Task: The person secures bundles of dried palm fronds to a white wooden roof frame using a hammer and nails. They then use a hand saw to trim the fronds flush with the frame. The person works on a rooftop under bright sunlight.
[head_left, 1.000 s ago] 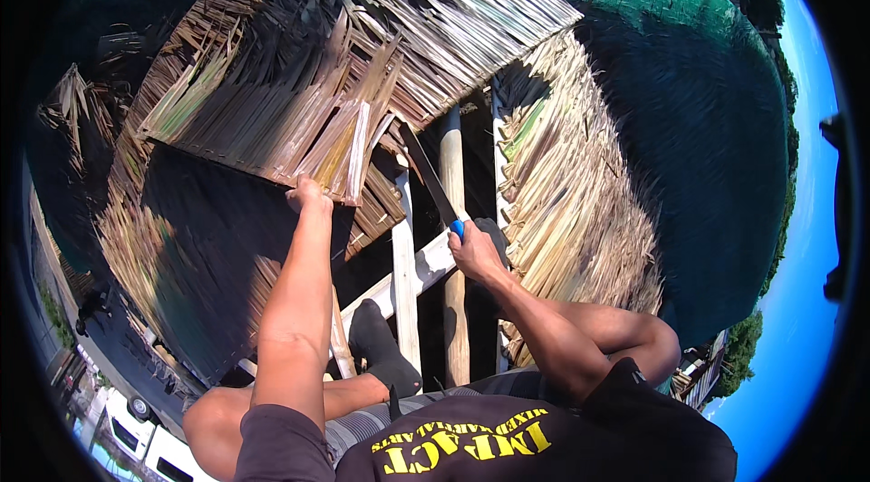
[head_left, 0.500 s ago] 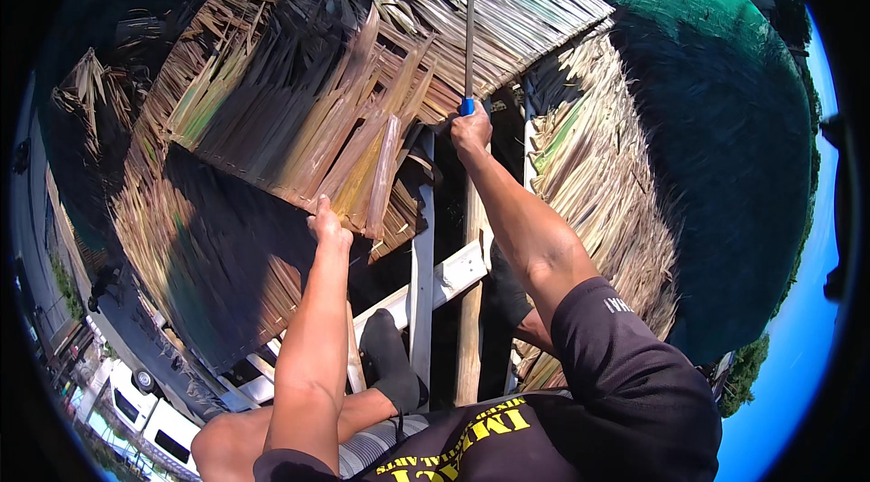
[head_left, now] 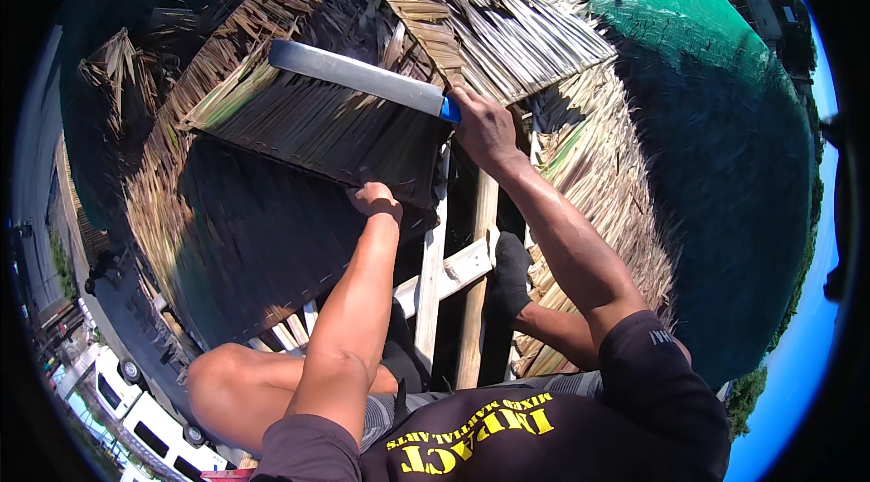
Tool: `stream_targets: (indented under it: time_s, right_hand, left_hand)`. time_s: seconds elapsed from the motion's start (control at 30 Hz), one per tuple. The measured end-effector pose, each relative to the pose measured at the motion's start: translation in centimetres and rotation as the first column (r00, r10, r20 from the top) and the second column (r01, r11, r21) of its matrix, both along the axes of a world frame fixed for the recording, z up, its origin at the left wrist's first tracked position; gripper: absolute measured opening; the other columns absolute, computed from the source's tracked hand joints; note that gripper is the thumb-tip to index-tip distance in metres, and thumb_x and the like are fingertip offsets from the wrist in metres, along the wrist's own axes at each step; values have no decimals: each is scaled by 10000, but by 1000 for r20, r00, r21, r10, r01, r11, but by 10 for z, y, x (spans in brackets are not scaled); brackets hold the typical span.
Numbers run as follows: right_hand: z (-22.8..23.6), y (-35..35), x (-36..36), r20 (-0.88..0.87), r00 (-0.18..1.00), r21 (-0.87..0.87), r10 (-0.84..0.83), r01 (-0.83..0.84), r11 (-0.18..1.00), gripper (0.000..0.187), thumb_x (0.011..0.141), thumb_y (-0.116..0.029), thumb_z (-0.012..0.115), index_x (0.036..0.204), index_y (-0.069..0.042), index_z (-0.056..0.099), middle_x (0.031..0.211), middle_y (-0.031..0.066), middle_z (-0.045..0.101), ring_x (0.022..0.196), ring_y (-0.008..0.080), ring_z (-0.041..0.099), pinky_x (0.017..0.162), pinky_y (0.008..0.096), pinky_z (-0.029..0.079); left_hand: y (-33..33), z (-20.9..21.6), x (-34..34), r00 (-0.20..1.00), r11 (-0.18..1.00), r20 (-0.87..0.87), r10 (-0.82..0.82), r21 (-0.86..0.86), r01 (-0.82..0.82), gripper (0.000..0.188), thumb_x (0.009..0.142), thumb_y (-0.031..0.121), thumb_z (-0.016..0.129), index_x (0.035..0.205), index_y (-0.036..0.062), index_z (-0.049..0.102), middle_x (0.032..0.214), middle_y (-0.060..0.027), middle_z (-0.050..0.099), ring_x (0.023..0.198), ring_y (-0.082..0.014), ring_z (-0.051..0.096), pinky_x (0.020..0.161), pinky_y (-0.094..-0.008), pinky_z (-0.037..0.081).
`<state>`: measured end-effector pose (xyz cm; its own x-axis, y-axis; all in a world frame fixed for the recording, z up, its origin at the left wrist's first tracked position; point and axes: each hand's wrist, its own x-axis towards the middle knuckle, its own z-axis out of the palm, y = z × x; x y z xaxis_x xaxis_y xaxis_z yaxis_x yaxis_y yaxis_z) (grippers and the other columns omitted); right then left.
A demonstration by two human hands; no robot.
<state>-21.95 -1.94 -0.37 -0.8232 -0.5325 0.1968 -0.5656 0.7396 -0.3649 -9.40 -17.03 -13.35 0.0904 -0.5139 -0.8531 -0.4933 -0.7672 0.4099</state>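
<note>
Outdoors, one machete (head_left: 361, 80) sits firmly in the right hand (head_left: 487, 127), held by its blue handle, its broad blade pointing left above a palm-thatch panel (head_left: 304, 124). The left hand (head_left: 376, 199) is curled tight on that panel's lower edge. Two dark-socked feet (head_left: 513, 269) show among the timbers: one round pole (head_left: 476, 323), one plank (head_left: 430, 292), one crosspiece (head_left: 464, 266). Dry thatch (head_left: 598, 201) spreads around, part sunlit, part shaded; beyond lie green netting (head_left: 666, 20), blue sky (head_left: 816, 328) and a white vehicle (head_left: 136, 405).
</note>
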Motion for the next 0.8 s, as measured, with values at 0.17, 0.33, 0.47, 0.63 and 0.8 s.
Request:
stream_targets:
  time_s: [0.17, 0.33, 0.47, 0.63, 0.8]
  right_hand:
    - [-4, -45, 80, 245, 967, 121, 67, -99, 988, 278, 841, -95, 598, 1115, -116, 638, 1027, 104, 708, 899, 312, 709, 771, 416, 570]
    - [-1, -64, 99, 356, 931, 199, 76, -155, 968, 239, 826, -154, 627, 1057, -95, 627, 913, 171, 716, 897, 351, 705, 773, 450, 556]
    - [16, -79, 84, 413, 897, 352, 157, -316, 881, 235, 804, -160, 647, 1026, -89, 622, 845, 187, 710, 867, 368, 708, 735, 480, 553]
    - [20, -96, 65, 461, 844, 211, 276, -406, 889, 236, 767, -159, 666, 981, -74, 612, 868, 205, 694, 874, 412, 685, 751, 516, 535]
    - [4, -94, 71, 600, 776, 157, 194, -352, 923, 256, 807, -212, 660, 1025, -80, 642, 930, 209, 703, 911, 425, 676, 801, 508, 533]
  left_hand:
    - [1, 52, 2, -168, -192, 347, -923, -36, 981, 529, 961, 361, 596, 1393, 66, 516, 1386, -94, 588, 1270, -269, 567, 1028, -440, 480]
    - [4, 43, 14, 884, 956, -417, -210, 104, 276, 474, 1016, 395, 461, 1419, 149, 502, 1419, -47, 554, 1317, -214, 522, 1056, -411, 447]
    - [9, 20, 18, 807, 943, -506, 306, 276, -184, 424, 1037, 427, 429, 1354, 161, 523, 1335, -45, 587, 1236, -215, 567, 1021, -421, 475]
    - [4, 4, 18, 662, 892, -611, 434, 393, -223, 343, 1041, 413, 443, 1204, 151, 594, 1176, -65, 658, 1098, -234, 650, 974, -427, 522]
    - [8, 9, 18, 510, 871, -724, 465, 479, -115, 267, 986, 332, 513, 1036, 105, 645, 1049, -76, 680, 974, -220, 665, 870, -435, 551]
